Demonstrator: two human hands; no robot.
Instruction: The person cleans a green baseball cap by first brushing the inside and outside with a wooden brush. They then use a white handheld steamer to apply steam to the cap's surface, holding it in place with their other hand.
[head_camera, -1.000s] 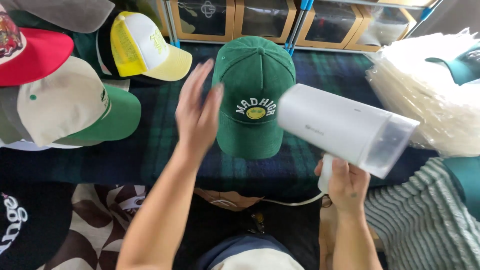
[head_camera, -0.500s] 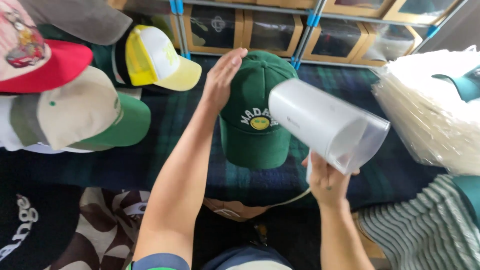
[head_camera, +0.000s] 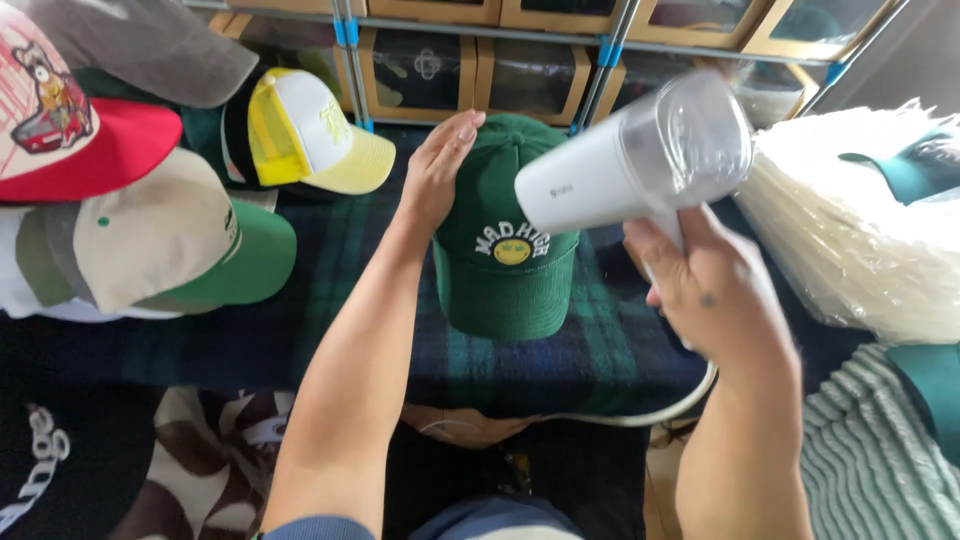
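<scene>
Left hand (head_camera: 437, 170) flat, fingers together, on green cap (head_camera: 505, 240) crown side; right hand (head_camera: 715, 285) clamped on white steamer (head_camera: 620, 165) handle, above cap on plaid table (head_camera: 330, 330)

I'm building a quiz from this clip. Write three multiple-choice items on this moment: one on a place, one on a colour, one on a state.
1. Where does the left hand rest?
A. on the left side of the green cap's crown
B. on the yellow and white cap
C. on the stack of clear bags

2. What colour is the brim of the beige cap at the left?
A. red
B. green
C. black

3. How is the white handheld steamer held?
A. lying on the plaid cloth
B. gripped by its handle in the right hand, raised over the cap
C. held in both hands

Answers:
1 A: the palm lies against the green cap.
2 B: its brim is plainly green.
3 B: the right hand alone wraps the handle, its body up above the plaid cloth.
</scene>
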